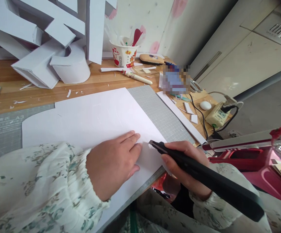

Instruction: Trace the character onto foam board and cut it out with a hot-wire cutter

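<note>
A large white board (87, 119) with one notched and curved edge lies on a grey-green cutting mat (152, 103). My left hand (117, 161) rests palm down on the board, fingers stretched toward its right side. In my right hand (186, 161) is a long black utility knife (203, 178), gripped near its front. Its metal tip points left, just right of my left fingertips and close over the board. Whether the tip touches the surface I cannot tell.
White three-dimensional board shapes (70, 64) are piled at the back left. Behind the mat stand a paper cup (124, 55) of utensils, a thick pen (139, 77) and a pencil case (151, 59). A white strip (181, 118), scraps and a power strip (219, 115) lie right.
</note>
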### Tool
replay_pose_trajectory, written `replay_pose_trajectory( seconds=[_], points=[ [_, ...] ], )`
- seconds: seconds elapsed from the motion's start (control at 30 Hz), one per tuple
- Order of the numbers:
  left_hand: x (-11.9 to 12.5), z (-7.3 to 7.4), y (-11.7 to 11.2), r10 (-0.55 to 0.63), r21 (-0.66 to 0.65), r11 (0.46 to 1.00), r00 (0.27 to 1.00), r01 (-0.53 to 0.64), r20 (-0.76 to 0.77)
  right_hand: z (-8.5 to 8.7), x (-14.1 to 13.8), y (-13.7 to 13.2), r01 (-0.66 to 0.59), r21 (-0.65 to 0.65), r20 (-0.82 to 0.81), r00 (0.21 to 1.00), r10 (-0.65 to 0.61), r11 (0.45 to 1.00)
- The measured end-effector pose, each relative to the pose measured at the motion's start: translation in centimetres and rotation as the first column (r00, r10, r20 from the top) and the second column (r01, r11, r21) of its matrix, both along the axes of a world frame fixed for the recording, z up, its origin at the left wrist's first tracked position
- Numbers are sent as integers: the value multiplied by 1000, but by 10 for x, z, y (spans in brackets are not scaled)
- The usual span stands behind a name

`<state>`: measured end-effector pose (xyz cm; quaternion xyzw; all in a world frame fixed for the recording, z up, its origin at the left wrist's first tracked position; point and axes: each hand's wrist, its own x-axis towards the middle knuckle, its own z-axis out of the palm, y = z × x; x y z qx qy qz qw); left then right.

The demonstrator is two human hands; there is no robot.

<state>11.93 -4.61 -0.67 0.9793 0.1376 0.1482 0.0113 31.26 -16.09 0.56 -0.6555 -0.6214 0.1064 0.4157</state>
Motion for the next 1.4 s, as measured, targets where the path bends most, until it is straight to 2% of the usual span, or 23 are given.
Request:
replay_pose_trajectory(
  seconds=[0.17, 0.27, 0.4, 0.8, 0.9, 1.0, 1.07, 1.23, 1.4],
  points=[
    [-2, 0, 1, 27, -11, 1000, 1000, -27, 3, 0, 2, -3, 11, 8, 52, 999, -11, 1000],
    [-4, 0, 1, -16, -24, 1000, 1000, 15, -27, 2, 3, -5, -2, 8, 61, 998, 1, 1000],
    [-3, 1, 1, 14, -29, 999, 1000, -14, 2, 5, 3, -8, -7, -18, 72, 997, 8, 1000],
    [-1, 8, 5, -38, -58, 998, 999, 37, -30, 7, 6, -16, -59, -45, 99, 993, 63, 997],
    [-2, 8, 4, -33, -43, 999, 998, 31, -51, 5, 9, -20, 2, 15, 114, 993, -4, 1000],
    [-2, 4, 2, -22, -2, 1000, 999, 22, -39, 3, 12, -18, 113, 96, 65, 991, -119, 989],
    [-2, 2, 1, -20, 29, 999, 1000, 21, -15, 2, 13, -12, 144, 113, -13, 990, -144, 983],
    [-5, 1, 1, -58, 49, 997, 996, 61, -71, -4, 10, 7, 102, 66, -129, 987, -93, 993],
    [-7, 1, -1, -32, 17, 999, 997, 33, -70, -11, 5, 21, 87, -4, -157, 984, -86, 996]
  ],
)
